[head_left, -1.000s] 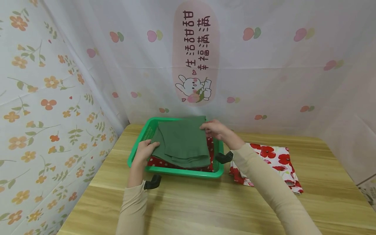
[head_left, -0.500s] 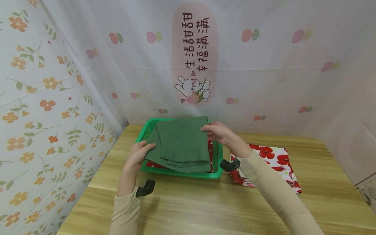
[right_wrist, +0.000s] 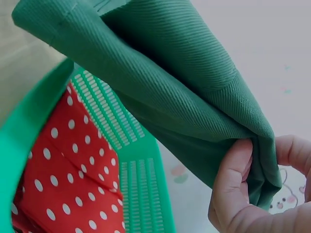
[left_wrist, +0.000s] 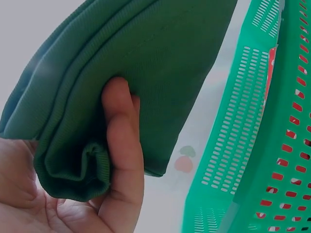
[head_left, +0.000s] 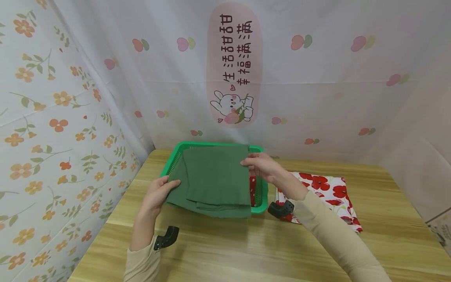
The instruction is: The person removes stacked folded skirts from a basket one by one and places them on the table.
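Note:
A folded dark green cloth [head_left: 218, 176] is held up over a green plastic basket [head_left: 261, 207]. My left hand [head_left: 155, 196] pinches its left edge, and in the left wrist view the fingers [left_wrist: 124, 150] curl round the layered fold. At the cloth's right edge, my right hand [head_left: 262, 166] pinches the fabric between thumb and fingers, as the right wrist view shows. Inside the basket lies a red cloth with white dots [right_wrist: 73, 170], mostly hidden by the green cloth in the head view.
Right of the basket, a folded white cloth with red flowers [head_left: 320, 192] lies on the wooden table [head_left: 225, 250], partly behind the right forearm. A printed curtain [head_left: 299, 98] hangs behind the table, and a floral one [head_left: 53, 156] stands along the left.
The green cloth has come nearer, past the basket's front rim. My left hand has moved left and toward me with its edge; the right hand has come slightly toward me, still holding.

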Action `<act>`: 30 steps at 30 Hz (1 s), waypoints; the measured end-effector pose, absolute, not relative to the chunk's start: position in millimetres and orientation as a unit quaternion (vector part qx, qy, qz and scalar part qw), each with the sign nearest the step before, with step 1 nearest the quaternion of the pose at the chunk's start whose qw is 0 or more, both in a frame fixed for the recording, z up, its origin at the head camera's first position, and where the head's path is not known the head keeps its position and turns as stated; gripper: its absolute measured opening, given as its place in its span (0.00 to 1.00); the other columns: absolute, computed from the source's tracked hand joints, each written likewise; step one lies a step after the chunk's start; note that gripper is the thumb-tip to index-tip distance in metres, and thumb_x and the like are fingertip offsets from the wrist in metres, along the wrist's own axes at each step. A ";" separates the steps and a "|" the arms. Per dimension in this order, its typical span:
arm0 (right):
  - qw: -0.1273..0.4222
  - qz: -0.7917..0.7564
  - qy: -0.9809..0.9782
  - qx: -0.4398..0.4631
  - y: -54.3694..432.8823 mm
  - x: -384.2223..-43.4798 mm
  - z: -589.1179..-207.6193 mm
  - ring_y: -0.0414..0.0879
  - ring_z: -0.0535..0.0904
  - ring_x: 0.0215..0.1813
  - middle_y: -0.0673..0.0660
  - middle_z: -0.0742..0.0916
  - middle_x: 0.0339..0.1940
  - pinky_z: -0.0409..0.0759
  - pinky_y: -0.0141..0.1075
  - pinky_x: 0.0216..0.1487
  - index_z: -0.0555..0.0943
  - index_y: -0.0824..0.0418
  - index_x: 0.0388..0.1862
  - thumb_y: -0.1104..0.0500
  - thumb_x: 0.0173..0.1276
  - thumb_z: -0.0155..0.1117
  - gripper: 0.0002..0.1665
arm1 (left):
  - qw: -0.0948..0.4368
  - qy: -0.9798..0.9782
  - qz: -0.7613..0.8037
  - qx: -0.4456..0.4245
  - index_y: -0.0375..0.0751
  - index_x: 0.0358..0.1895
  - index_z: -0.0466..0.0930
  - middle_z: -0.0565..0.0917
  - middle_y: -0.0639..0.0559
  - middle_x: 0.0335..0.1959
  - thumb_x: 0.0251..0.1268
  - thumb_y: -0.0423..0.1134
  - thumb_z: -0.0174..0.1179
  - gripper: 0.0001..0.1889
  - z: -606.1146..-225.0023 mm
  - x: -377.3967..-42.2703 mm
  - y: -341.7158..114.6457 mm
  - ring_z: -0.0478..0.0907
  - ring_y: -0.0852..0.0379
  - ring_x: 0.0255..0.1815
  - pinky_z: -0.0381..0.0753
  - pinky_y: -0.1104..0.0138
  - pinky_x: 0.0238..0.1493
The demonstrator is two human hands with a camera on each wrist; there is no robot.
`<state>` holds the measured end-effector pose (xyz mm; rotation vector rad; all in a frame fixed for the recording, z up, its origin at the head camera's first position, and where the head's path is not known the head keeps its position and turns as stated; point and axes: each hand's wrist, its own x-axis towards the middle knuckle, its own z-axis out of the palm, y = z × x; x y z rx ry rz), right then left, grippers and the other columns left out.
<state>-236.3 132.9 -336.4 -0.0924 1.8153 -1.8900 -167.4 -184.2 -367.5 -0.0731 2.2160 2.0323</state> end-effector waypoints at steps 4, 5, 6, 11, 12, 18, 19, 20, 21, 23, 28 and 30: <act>0.261 -0.694 0.669 -0.043 131.5 -228.1 -339.2 0.34 0.66 0.21 0.66 0.54 0.72 0.74 0.29 0.38 0.36 0.73 0.72 0.65 0.66 0.52 0.46 | 0.067 0.729 0.681 -0.017 0.21 0.55 0.69 0.84 0.57 0.32 0.68 0.33 0.51 0.18 -367.5 -157.7 -187.9 0.81 0.65 0.34 0.80 0.71 0.40; 0.261 -0.693 0.671 -0.045 131.2 -226.0 -339.7 0.34 0.66 0.21 0.67 0.54 0.72 0.75 0.29 0.38 0.36 0.73 0.72 0.64 0.66 0.52 0.46 | 0.069 0.728 0.682 -0.014 0.21 0.55 0.68 0.84 0.57 0.33 0.68 0.33 0.51 0.19 -367.5 -155.2 -189.3 0.81 0.65 0.34 0.80 0.71 0.40; 0.262 -0.691 0.672 -0.048 130.9 -223.8 -340.1 0.34 0.66 0.22 0.67 0.52 0.73 0.75 0.29 0.39 0.35 0.74 0.72 0.64 0.67 0.52 0.47 | 0.071 0.727 0.683 -0.012 0.20 0.55 0.67 0.84 0.56 0.33 0.68 0.33 0.51 0.19 -367.5 -152.8 -190.7 0.82 0.65 0.34 0.80 0.70 0.40; 0.263 -0.691 0.672 -0.054 127.9 -213.4 -343.9 0.35 0.66 0.23 0.67 0.48 0.75 0.74 0.30 0.42 0.36 0.73 0.72 0.64 0.65 0.53 0.48 | 0.073 0.726 0.684 -0.007 0.18 0.58 0.65 0.85 0.54 0.35 0.69 0.33 0.50 0.21 -368.0 -141.6 -196.8 0.83 0.63 0.35 0.81 0.69 0.40; 0.263 -0.691 0.671 -0.056 127.1 -211.4 -344.9 0.36 0.66 0.24 0.67 0.50 0.74 0.74 0.31 0.42 0.36 0.73 0.72 0.64 0.65 0.53 0.48 | 0.072 0.727 0.683 -0.008 0.18 0.58 0.65 0.85 0.55 0.34 0.68 0.33 0.50 0.21 -368.3 -139.4 -197.6 0.83 0.63 0.35 0.81 0.68 0.40; 0.256 -0.701 0.662 -0.071 122.5 -198.9 -351.1 0.35 0.72 0.29 0.57 0.73 0.47 0.76 0.33 0.46 0.42 0.75 0.72 0.65 0.65 0.53 0.44 | 0.072 0.721 0.689 -0.008 0.19 0.56 0.67 0.86 0.56 0.31 0.68 0.32 0.51 0.20 -371.7 -126.0 -203.2 0.83 0.61 0.33 0.81 0.68 0.39; 0.256 -0.704 0.658 -0.075 121.7 -196.9 -352.1 0.36 0.75 0.31 0.57 0.75 0.46 0.77 0.35 0.47 0.44 0.76 0.71 0.65 0.65 0.53 0.42 | 0.072 0.718 0.692 -0.010 0.20 0.56 0.67 0.86 0.56 0.30 0.68 0.32 0.51 0.19 -372.2 -123.8 -204.3 0.83 0.60 0.33 0.81 0.67 0.39; 0.256 -0.705 0.657 -0.077 121.0 -194.6 -352.9 0.37 0.76 0.33 0.57 0.76 0.47 0.77 0.36 0.49 0.45 0.75 0.71 0.65 0.65 0.53 0.42 | 0.072 0.716 0.694 -0.011 0.20 0.56 0.67 0.86 0.56 0.30 0.68 0.32 0.51 0.19 -372.9 -121.6 -205.4 0.83 0.60 0.33 0.81 0.67 0.38; 0.256 -0.706 0.655 -0.079 120.6 -192.5 -353.9 0.37 0.78 0.36 0.57 0.76 0.49 0.78 0.37 0.49 0.44 0.75 0.71 0.65 0.64 0.53 0.42 | 0.074 0.713 0.697 -0.014 0.20 0.56 0.67 0.86 0.56 0.30 0.68 0.32 0.51 0.19 -373.6 -119.5 -206.4 0.83 0.60 0.32 0.81 0.67 0.38; 0.253 -0.708 0.654 -0.082 119.3 -188.2 -356.0 0.38 0.80 0.37 0.59 0.77 0.51 0.79 0.38 0.49 0.43 0.74 0.72 0.65 0.64 0.53 0.43 | 0.075 0.706 0.704 -0.017 0.21 0.56 0.67 0.86 0.55 0.30 0.68 0.32 0.52 0.19 -375.4 -115.3 -208.6 0.84 0.60 0.32 0.82 0.67 0.37; 0.251 -0.718 0.642 -0.097 113.5 -179.2 -361.6 0.40 0.82 0.36 0.56 0.82 0.42 0.81 0.38 0.45 0.50 0.74 0.69 0.66 0.64 0.54 0.38 | 0.075 0.688 0.722 -0.002 0.24 0.55 0.70 0.86 0.53 0.30 0.68 0.30 0.51 0.16 -382.1 -104.4 -215.2 0.84 0.58 0.30 0.82 0.66 0.34; 0.250 -0.722 0.637 -0.104 111.2 -176.1 -363.5 0.40 0.82 0.36 0.54 0.82 0.41 0.81 0.37 0.44 0.53 0.75 0.67 0.66 0.65 0.54 0.35 | 0.074 0.680 0.729 0.011 0.29 0.53 0.74 0.86 0.53 0.30 0.68 0.30 0.50 0.13 -384.9 -100.4 -217.6 0.84 0.58 0.30 0.82 0.66 0.33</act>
